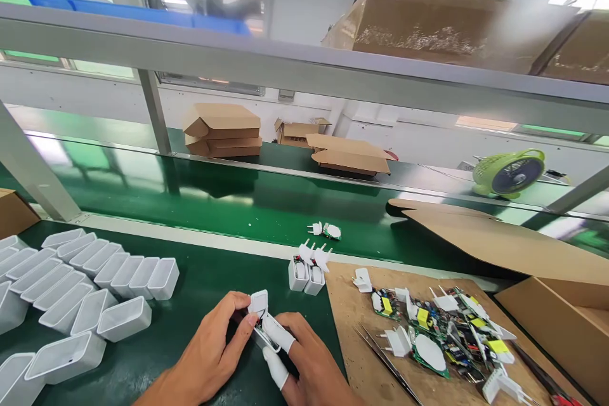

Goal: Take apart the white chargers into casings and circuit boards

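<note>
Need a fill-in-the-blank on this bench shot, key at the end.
1. The left hand and right hand hold a small device mostly colored ____.
2. Rows of open cases sit to the ____ of both hands.
3. Beyond the hands, the cases with plugs on top number ____.
4. The fan at far right has a casing colored ____.

Missing words: white; left; two; green.

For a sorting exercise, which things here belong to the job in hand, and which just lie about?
Likely the job:
- held white casing
- white casings at left
- circuit boards
- tweezers

Likely lying about:
- green fan
- stacked cardboard boxes
</note>
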`<control>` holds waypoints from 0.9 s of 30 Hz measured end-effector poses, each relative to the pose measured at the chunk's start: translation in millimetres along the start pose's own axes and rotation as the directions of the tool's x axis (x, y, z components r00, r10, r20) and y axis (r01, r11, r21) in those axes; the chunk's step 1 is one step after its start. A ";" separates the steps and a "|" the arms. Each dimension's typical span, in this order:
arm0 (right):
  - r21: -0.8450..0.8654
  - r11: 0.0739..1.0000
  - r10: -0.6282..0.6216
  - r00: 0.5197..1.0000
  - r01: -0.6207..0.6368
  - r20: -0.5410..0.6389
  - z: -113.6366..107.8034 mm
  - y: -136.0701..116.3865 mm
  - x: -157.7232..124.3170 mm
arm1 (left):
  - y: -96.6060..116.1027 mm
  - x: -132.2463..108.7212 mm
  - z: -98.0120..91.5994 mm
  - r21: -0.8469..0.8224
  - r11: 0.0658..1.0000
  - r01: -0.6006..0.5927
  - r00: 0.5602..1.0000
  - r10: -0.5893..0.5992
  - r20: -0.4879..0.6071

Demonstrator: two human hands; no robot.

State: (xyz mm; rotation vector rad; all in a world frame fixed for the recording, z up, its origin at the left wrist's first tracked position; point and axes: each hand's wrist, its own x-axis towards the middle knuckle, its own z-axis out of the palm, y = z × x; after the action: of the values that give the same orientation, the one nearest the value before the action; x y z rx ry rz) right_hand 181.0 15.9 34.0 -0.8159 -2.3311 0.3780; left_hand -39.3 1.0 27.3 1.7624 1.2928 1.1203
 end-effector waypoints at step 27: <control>0.000 1.000 0.013 0.993 -0.013 -0.115 -9.9 12.4 -13.9 | -44.5 16.1 24.1 0.072 0.997 0.028 0.989 -0.017 -0.149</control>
State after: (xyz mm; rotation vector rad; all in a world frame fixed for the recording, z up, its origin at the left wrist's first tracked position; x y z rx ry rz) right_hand 201.5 17.2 29.4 -0.8320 -2.2205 0.3275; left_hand -32.0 28.4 -17.7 1.7402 1.4554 1.2246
